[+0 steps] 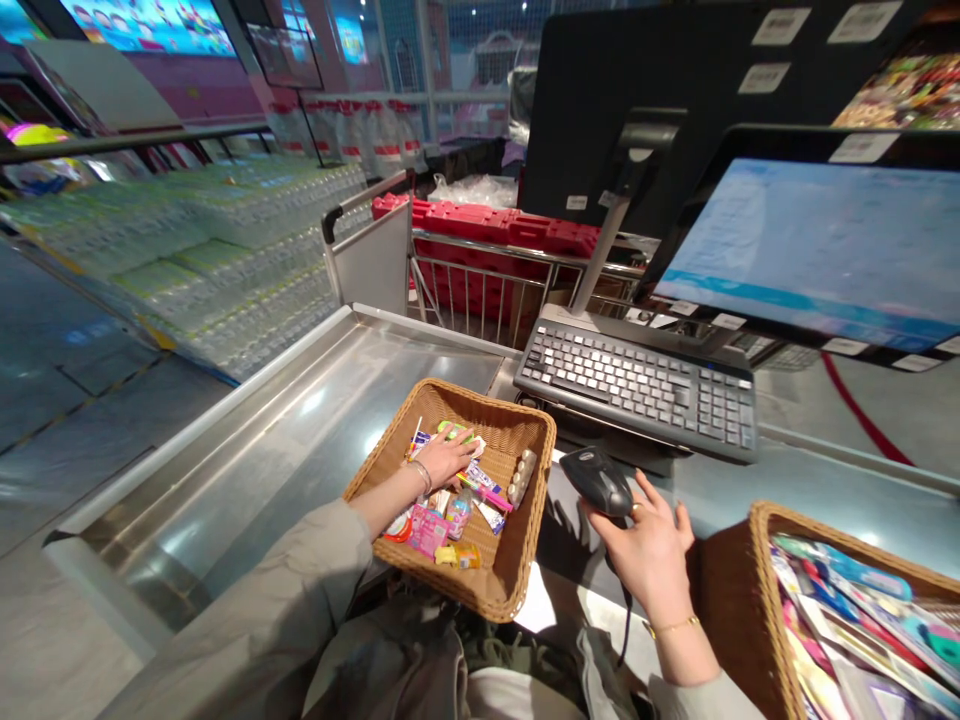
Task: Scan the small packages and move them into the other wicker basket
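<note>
My left hand reaches into a brown woven basket, its fingers stretched out over small packaged sweets. No item is plainly gripped there. Around it lie a pink packet, a small yellow-orange container, a pink stick-shaped item and a clear pack of round pieces along the right wall. Just right of the basket, my right hand holds a black barcode scanner. Its head points up and left, and its cord hangs below. Some of the right fingers are spread away from the scanner.
A keyboard sits beyond the scanner, with a lit monitor behind it. Another woven basket, full of packaged goods, stands at the right. The metal counter stretches left. Past it are stacked bottles and a cart.
</note>
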